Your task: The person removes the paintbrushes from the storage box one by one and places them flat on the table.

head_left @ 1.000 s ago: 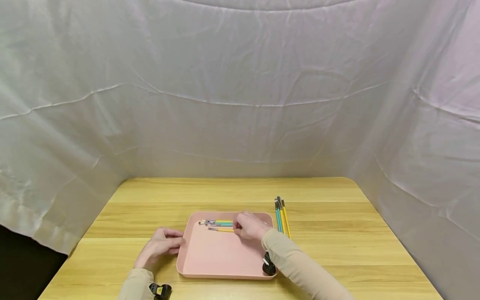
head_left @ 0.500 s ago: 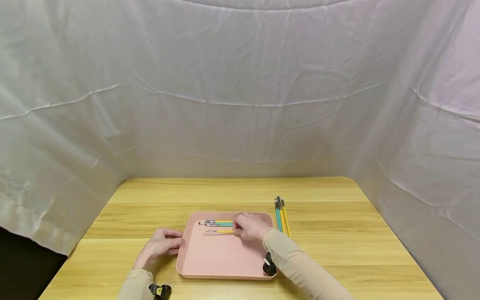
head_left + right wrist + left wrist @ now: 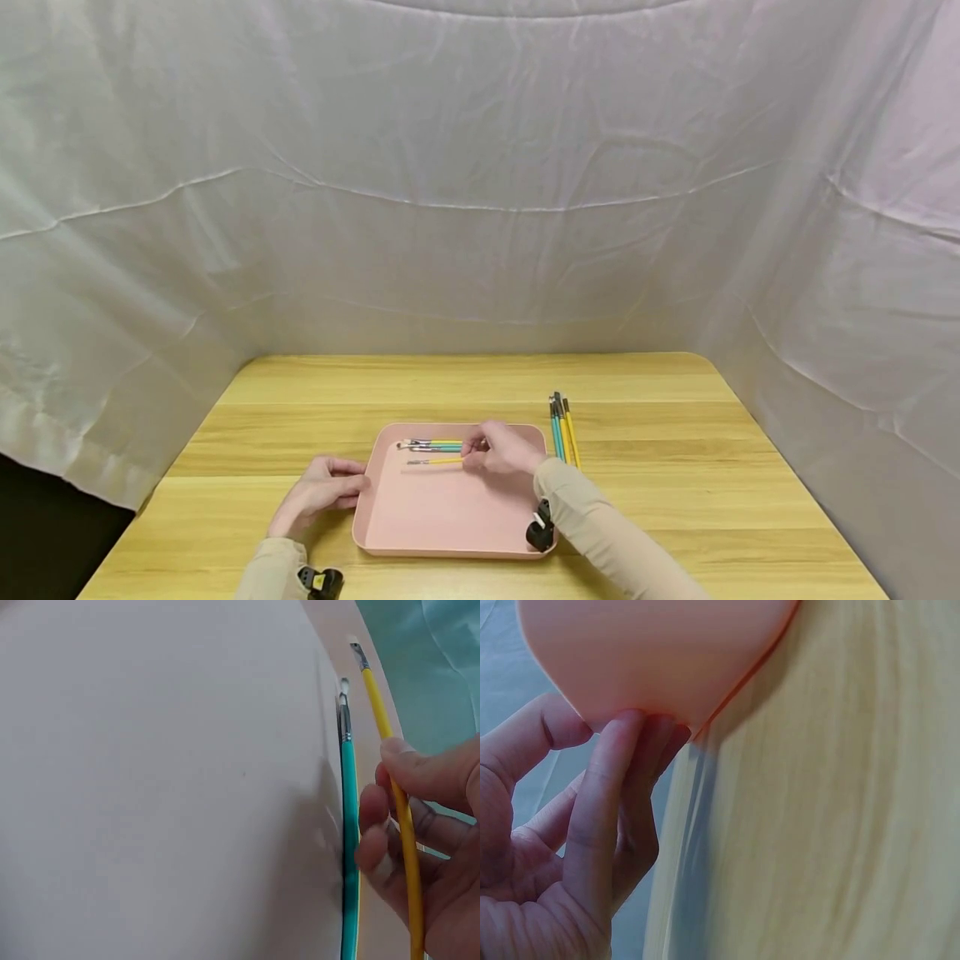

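Observation:
A shallow pink tray point(image 3: 450, 521) lies on the wooden table. My left hand point(image 3: 321, 492) is at its left side, and the fingertips point(image 3: 630, 724) rest against the outer wall in the left wrist view. Over the tray's far part, my right hand point(image 3: 501, 450) pinches a yellow paintbrush point(image 3: 381, 705) between thumb and fingers, bristles pointing left in the head view. It hovers slightly above the tray floor. Just beyond it lie several paintbrushes in the tray, one a teal paintbrush point(image 3: 349, 795). Their handle ends are hidden behind my right hand.
To the tray's right, several teal and yellow paintbrushes point(image 3: 564, 429) lie side by side on the table point(image 3: 660, 492), bristles pointing away. Grey cloth point(image 3: 480, 267) hangs behind the table and along both sides.
The yellow paintbrush in my right hand has lifted a little off the tray floor and shifted slightly left. My left hand stays at the tray's side.

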The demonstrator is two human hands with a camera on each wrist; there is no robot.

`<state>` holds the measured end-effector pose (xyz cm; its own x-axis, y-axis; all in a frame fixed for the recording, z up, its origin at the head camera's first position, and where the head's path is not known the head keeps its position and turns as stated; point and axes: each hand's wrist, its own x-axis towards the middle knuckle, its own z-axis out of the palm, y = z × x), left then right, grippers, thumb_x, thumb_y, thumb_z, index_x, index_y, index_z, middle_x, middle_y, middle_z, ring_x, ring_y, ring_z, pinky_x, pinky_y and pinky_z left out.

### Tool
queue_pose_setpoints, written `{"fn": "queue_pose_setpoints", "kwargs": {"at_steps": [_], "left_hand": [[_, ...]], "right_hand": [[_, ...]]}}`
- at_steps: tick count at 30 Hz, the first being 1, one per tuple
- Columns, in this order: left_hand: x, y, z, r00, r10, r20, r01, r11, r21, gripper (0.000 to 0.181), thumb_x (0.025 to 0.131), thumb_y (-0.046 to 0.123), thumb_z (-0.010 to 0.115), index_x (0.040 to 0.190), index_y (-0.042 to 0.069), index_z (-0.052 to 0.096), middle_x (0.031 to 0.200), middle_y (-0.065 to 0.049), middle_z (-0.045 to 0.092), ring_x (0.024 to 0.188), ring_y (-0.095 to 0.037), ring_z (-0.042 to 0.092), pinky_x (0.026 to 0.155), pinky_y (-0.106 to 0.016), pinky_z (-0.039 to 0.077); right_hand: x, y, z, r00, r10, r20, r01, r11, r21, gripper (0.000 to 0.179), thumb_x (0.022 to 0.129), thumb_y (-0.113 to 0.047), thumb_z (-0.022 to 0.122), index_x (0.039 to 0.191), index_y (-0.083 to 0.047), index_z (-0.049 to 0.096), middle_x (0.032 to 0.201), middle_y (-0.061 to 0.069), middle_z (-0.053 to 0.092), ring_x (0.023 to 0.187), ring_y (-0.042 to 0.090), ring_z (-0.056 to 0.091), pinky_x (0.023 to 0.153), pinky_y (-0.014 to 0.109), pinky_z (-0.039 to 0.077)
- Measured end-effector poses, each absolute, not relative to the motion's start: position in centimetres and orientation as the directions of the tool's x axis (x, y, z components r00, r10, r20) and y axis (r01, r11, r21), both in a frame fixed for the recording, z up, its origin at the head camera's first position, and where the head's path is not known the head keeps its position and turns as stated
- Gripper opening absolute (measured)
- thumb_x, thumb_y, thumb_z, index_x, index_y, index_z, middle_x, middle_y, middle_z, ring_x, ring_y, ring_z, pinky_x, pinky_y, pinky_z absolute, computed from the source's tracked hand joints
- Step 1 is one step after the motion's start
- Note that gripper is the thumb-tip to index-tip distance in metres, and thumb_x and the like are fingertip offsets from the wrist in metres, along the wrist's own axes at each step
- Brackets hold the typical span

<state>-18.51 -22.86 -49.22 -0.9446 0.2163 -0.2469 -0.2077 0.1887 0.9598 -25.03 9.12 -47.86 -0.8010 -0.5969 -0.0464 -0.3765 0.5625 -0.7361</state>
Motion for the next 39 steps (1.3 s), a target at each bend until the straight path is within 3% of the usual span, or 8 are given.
{"fn": "queue_pose_setpoints", "kwargs": {"at_steps": [9, 14, 24, 31, 39], "left_hand": [[-18.4, -22.9, -49.1, -0.944, 0.212, -0.253, -0.216, 0.184, 0.959, 0.04, 0.089, 0.002, 0.068, 0.118, -0.024, 0.058, 0.089, -0.002, 0.075, 0.075, -0.006, 0.07, 0.068, -0.021, 0.062], [-18.4, -22.9, -49.2, -0.944, 0.213, -0.25, -0.212, 0.185, 0.959, 0.041, 0.089, 0.002, 0.067, 0.118, -0.024, 0.057, 0.088, -0.001, 0.075, 0.074, -0.006, 0.07, 0.068, -0.02, 0.062], [-18.3, -22.9, -49.1, -0.944, 0.215, -0.251, -0.215, 0.177, 0.96, 0.04, 0.089, 0.002, 0.067, 0.118, -0.024, 0.057, 0.088, -0.001, 0.075, 0.075, -0.006, 0.07, 0.068, -0.021, 0.062], [-18.4, -22.8, -49.2, -0.943, 0.219, -0.251, -0.209, 0.195, 0.958, 0.043, 0.089, 0.001, 0.067, 0.12, -0.026, 0.055, 0.096, -0.008, 0.076, 0.079, -0.007, 0.07, 0.072, -0.023, 0.063], [-18.4, -22.8, -49.0, -0.943, 0.228, -0.244, -0.204, 0.184, 0.961, 0.043, 0.089, 0.002, 0.067, 0.119, -0.026, 0.055, 0.093, -0.005, 0.076, 0.077, -0.007, 0.07, 0.07, -0.021, 0.062]], "right_hand": [[-24.9, 9.6, -47.7, -0.808, -0.589, -0.015, -0.305, 0.44, -0.844, 0.007, 0.085, 0.0, 0.075, 0.091, 0.004, 0.075, 0.081, 0.017, 0.075, 0.052, 0.008, 0.054, 0.048, 0.016, 0.045], [-24.9, 9.9, -47.5, -0.824, -0.564, -0.048, -0.246, 0.434, -0.867, 0.01, 0.085, 0.0, 0.075, 0.094, 0.003, 0.077, 0.084, 0.018, 0.076, 0.054, 0.009, 0.056, 0.048, 0.018, 0.048], [-24.7, 10.6, -47.3, -0.83, -0.557, 0.014, -0.295, 0.417, -0.86, 0.021, 0.085, 0.009, 0.068, 0.104, 0.007, 0.074, 0.093, 0.023, 0.075, 0.071, 0.007, 0.059, 0.061, 0.013, 0.049], [-24.1, 11.5, -46.5, -0.879, -0.475, -0.026, -0.253, 0.514, -0.82, 0.022, 0.086, 0.005, 0.067, 0.105, 0.0, 0.076, 0.089, 0.012, 0.074, 0.072, 0.007, 0.055, 0.061, 0.016, 0.044], [-23.7, 12.4, -45.9, -0.87, -0.491, -0.043, -0.173, 0.387, -0.906, 0.023, 0.087, 0.003, 0.068, 0.108, 0.01, 0.07, 0.086, 0.016, 0.069, 0.068, 0.007, 0.053, 0.058, 0.016, 0.045]]}}
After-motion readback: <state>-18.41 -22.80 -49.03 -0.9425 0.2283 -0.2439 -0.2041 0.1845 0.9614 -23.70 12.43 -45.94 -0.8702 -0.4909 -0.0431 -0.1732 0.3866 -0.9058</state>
